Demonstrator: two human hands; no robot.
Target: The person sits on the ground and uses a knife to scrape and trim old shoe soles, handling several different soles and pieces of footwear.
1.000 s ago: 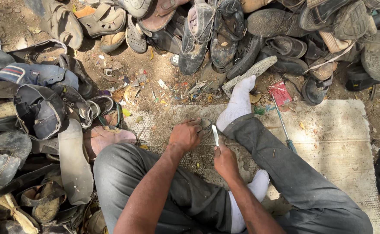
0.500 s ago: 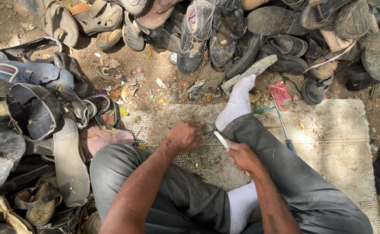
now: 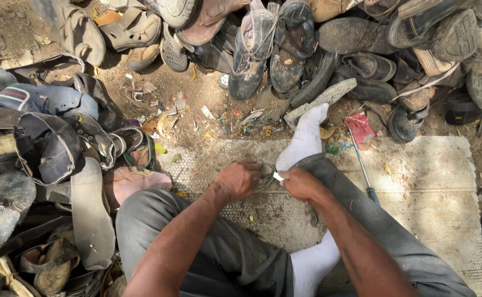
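Left hand (image 3: 240, 179): closed around a small dark, greenish piece (image 3: 266, 175), pinning it down on the mat (image 3: 433, 181) in front of my knees. I cannot tell what the piece is; most of it is hidden by my fingers.

Right hand (image 3: 302, 184): fist shut on a small tool; only its pale tip (image 3: 278, 176) shows, and it touches the piece just beside my left hand.

Legs: grey trousers, white socks. One sock (image 3: 306, 137) stretches forward past the mat's far edge; the other (image 3: 313, 264) is tucked under, near the bottom of the view.

Screwdriver (image 3: 364, 173): thin shaft, blue handle, lying on the mat just right of my right leg, apart from both hands.

Red packet (image 3: 359, 126): on the ground at the mat's far edge, by the screwdriver's tip.

Shoes (image 3: 285, 49): worn, dusty sandals and shoes heaped along the top.

Bags and straps (image 3: 43, 143): piled on the left, with a long grey sole (image 3: 90, 214) beside my left knee.

Scraps (image 3: 169, 124): bits of paper and plastic scattered on the dirt beyond the mat.
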